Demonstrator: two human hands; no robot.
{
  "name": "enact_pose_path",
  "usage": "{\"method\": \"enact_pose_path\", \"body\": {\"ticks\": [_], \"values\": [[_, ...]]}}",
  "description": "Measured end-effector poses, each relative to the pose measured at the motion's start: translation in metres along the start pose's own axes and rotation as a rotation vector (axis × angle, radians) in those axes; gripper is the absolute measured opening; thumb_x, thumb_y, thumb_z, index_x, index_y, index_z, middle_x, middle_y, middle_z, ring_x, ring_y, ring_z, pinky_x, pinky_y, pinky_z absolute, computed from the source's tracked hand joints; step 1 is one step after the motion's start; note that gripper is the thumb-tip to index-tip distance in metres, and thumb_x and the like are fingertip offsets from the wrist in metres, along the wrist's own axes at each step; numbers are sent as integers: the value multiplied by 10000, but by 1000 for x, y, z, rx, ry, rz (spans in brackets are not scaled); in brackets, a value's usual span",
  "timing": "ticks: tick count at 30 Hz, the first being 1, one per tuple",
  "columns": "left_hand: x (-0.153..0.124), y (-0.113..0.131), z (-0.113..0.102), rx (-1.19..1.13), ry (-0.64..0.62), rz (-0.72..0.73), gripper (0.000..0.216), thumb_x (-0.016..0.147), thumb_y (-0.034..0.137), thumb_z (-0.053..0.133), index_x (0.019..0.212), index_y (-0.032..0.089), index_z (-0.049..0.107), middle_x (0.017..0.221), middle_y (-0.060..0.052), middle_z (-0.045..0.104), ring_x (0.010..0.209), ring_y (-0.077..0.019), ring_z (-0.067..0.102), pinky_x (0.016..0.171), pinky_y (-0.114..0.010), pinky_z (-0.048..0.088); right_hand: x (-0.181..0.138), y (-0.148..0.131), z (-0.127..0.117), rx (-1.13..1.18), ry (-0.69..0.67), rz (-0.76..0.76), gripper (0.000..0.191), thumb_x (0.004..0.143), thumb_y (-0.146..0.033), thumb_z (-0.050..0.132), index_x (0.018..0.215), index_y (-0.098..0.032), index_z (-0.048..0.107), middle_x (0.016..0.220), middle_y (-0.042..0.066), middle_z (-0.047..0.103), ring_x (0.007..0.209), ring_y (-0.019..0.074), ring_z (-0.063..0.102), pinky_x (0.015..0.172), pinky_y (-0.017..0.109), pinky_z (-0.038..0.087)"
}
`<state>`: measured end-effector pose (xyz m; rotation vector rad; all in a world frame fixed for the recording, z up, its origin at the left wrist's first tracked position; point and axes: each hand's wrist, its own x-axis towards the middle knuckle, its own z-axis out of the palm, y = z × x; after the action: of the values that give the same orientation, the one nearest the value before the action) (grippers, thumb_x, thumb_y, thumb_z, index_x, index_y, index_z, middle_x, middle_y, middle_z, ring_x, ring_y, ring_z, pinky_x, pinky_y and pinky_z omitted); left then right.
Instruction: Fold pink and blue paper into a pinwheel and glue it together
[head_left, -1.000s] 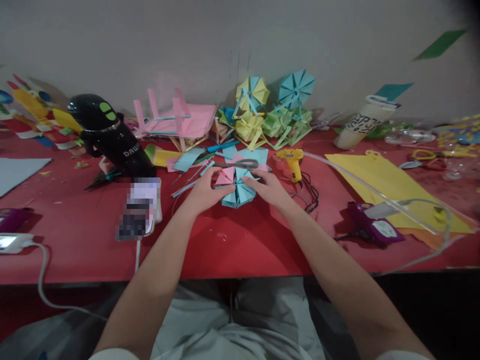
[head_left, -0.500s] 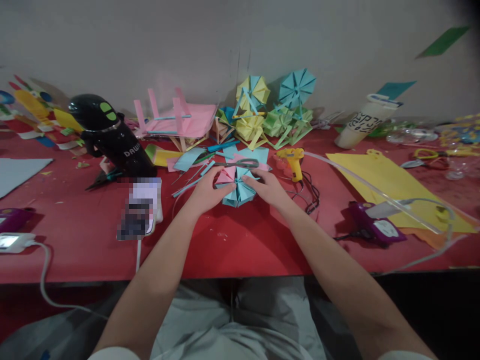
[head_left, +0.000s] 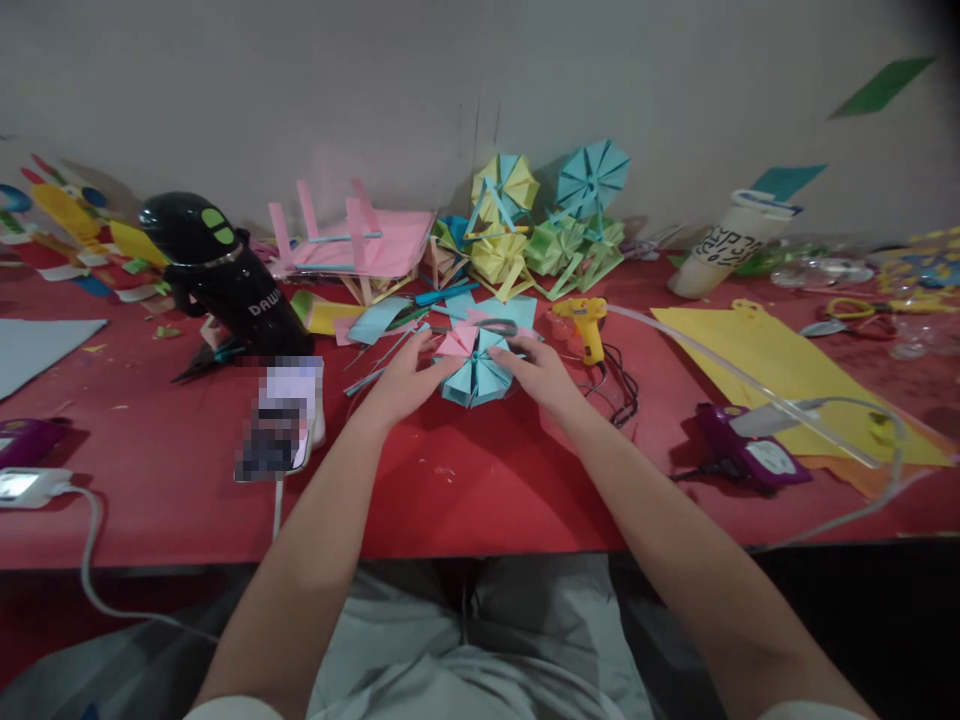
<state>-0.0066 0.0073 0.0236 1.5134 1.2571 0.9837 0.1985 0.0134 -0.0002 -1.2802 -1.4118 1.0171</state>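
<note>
A folded blue-and-pink paper pinwheel (head_left: 474, 368) lies on the red tabletop (head_left: 465, 480), just left of the yellow glue gun (head_left: 587, 322). The left hand (head_left: 401, 380) and right hand (head_left: 541, 374) grasp the pinwheel from either side, fingers pressing its folds; grey scissors (head_left: 491, 327) lie just behind it.

A yellow glue gun (head_left: 586, 322) lies mid-desk — a black dispenser (head_left: 225, 275) toward the left edge, a purple tool (head_left: 746, 455) near the front-right, paper pinwheels (head_left: 547, 215) along the back edge.
</note>
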Motion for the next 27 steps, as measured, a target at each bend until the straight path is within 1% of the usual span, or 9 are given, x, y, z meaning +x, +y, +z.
{"method": "enact_pose_path", "body": {"ticks": [4,8,12,14,16,19,22,24,27], "values": [[2,-1,0,-59,10,-9,444,817,454,641,1181,199,638,1252,-102,672,1181,-288,616,1049,-471,459,0,-2,-1,140,0,15,427,711,-579,733,918,-214,651,942,49,668,838,192,613,740,348,516],[-1,2,-1,-1,74,25,494,754,405,721,1199,214,625,1341,-104,618,1240,-292,575,1081,-469,429,-4,-7,-4,141,-35,-94,487,684,-516,794,1029,-232,603,1129,71,655,935,204,632,819,379,531],[-2,3,-5,-51,62,171,601,668,294,781,1222,189,574,1301,-119,624,1220,-279,583,1055,-457,451,-9,-12,-8,91,-47,-233,464,688,-443,810,1032,-253,563,1239,79,597,1067,226,610,908,408,522],[-1,2,-5,-49,64,246,602,651,273,795,1201,180,569,1263,-119,635,1185,-270,599,1035,-443,465,-9,-11,-9,76,-38,-288,447,699,-415,807,1038,-264,558,1310,79,551,1135,230,587,954,416,506],[-1,2,-4,-2,110,305,578,654,273,802,1175,183,569,1252,-111,634,1174,-266,599,1035,-434,462,-9,-10,-9,73,5,-311,435,706,-405,806,1034,-270,556,1310,77,546,1139,227,586,969,424,501],[-2,1,-1,114,233,372,548,691,292,792,1174,195,552,1247,-102,620,1183,-266,584,1050,-435,449,-7,-7,-5,101,47,-209,384,718,-456,794,953,-252,570,1103,67,631,1004,222,634,939,458,518],[-5,2,3,226,281,426,545,727,317,781,1199,215,528,1254,-93,597,1202,-268,564,1056,-435,446,-7,-9,1,251,-28,-17,371,735,-535,763,885,-236,601,969,48,651,922,214,655,929,475,534],[-8,4,4,293,240,449,560,735,348,788,1214,218,529,1267,-98,580,1206,-266,553,1064,-424,442,-8,-12,5,409,-64,80,367,737,-537,767,890,-239,618,965,29,644,916,196,659,940,447,541],[-12,6,4,329,130,460,602,743,404,794,1242,192,532,1281,-121,572,1193,-252,552,1064,-390,445,-9,-16,7,562,-61,165,353,737,-509,783,898,-238,624,939,4,623,846,159,658,928,399,547]]}}
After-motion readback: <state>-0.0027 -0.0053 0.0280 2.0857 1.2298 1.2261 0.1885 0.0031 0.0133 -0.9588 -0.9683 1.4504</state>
